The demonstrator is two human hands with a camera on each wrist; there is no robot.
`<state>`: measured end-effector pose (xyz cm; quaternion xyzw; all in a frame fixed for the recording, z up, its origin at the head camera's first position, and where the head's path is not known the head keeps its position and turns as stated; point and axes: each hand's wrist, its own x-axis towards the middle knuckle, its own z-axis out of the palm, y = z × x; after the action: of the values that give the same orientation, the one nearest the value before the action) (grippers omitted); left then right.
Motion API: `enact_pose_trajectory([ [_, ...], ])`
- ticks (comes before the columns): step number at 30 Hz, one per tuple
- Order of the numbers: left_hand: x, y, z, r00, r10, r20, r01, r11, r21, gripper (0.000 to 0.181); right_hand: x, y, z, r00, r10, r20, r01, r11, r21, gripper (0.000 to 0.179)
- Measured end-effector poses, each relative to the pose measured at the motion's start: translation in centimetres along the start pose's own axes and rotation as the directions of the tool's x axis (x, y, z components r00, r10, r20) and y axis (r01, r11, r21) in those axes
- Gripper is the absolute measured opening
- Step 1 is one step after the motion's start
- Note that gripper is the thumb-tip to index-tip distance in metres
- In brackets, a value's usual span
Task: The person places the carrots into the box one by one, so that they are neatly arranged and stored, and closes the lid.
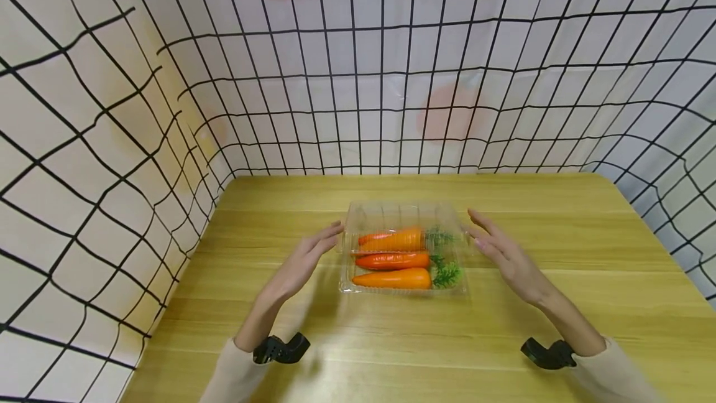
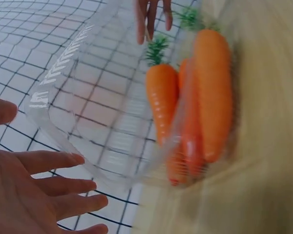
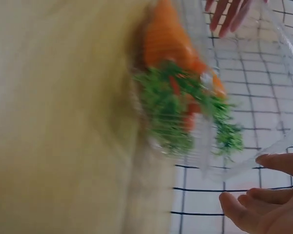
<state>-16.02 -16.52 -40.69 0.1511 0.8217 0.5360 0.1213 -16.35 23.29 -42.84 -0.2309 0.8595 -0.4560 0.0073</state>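
Observation:
A clear plastic clamshell box [image 1: 347, 288] sits mid-table with its see-through lid [image 1: 403, 211] raised at the back. Inside lie several toy-like carrots: an orange one [image 1: 391, 279] in front, a red-orange one [image 1: 391, 260] behind it, and another orange one [image 1: 399, 240] seen through the lid. Their green tops [image 1: 446, 273] point right. My left hand [image 1: 302, 263] is at the lid's left side, fingers extended, fingertips at its edge. On the opposite side is my right hand [image 1: 509, 263], fingers fairly straight and thumb apart, close to the lid's edge. Actual contact is hard to tell.
The box stands on a wood-grain table [image 1: 391, 347]. Black wire grid [image 1: 380, 89] rises along the back and both sides, with pale sheeting behind it. Each wrist wears a black mount [image 1: 279, 349] just by the light sleeve.

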Motion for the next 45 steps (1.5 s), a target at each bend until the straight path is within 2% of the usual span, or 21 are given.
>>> enact_pose_trajectory([
  [4,-0.4,-1.0,0.9,1.0,-0.021,0.019,0.021,1.0,0.023,0.054,-0.9,0.7,1.1,0.999,0.003,0.032,-0.004,1.0,0.027,0.05],
  [12,-0.3,-3.2,2.5,0.999,-0.035,0.024,0.034,0.999,0.032,0.063,-2.0,2.1,2.9,0.99,0.054,0.127,-0.06,0.997,0.048,0.065],
  [20,-0.3,-4.4,3.4,0.999,-0.019,0.044,0.02,0.999,-0.034,0.067,-2.5,2.9,3.7,0.989,0.06,0.136,-0.071,0.995,0.077,0.071],
  [25,-0.4,-5.0,3.3,0.999,-0.01,0.03,0.01,1.0,0.001,0.067,-2.7,3.2,4.0,0.986,0.067,0.151,-0.082,0.992,0.096,0.07],
  [28,-0.3,-5.3,3.1,0.999,0.003,0.042,-0.004,1.0,0.008,0.068,-2.7,3.1,4.0,0.988,0.084,0.133,-0.093,0.993,0.065,0.07],
  [33,0.0,-5.5,3.0,0.995,0.027,0.094,-0.016,0.993,-0.117,0.07,-2.7,3.1,3.8,0.993,0.075,0.086,-0.077,0.997,0.022,0.07],
  [36,0.1,-5.6,3.0,0.993,0.039,0.11,-0.016,0.98,-0.199,0.071,-2.6,3.3,3.8,0.997,0.018,0.072,-0.024,0.997,0.073,0.069],
  [38,0.2,-5.6,3.1,0.993,0.046,0.113,-0.019,0.972,-0.233,0.072,-2.5,3.5,3.7,0.996,-0.021,0.089,0.006,0.986,0.169,0.068],
  [43,0.1,-5.8,3.3,0.993,0.059,0.102,-0.031,0.965,-0.259,0.072,-2.2,4.2,3.6,0.982,-0.104,0.161,0.027,0.908,0.419,0.069],
  [45,0.0,-5.9,3.3,0.994,0.064,0.091,-0.038,0.965,-0.26,0.071,-2.2,4.3,3.7,0.98,-0.111,0.165,0.023,0.887,0.462,0.07],
])
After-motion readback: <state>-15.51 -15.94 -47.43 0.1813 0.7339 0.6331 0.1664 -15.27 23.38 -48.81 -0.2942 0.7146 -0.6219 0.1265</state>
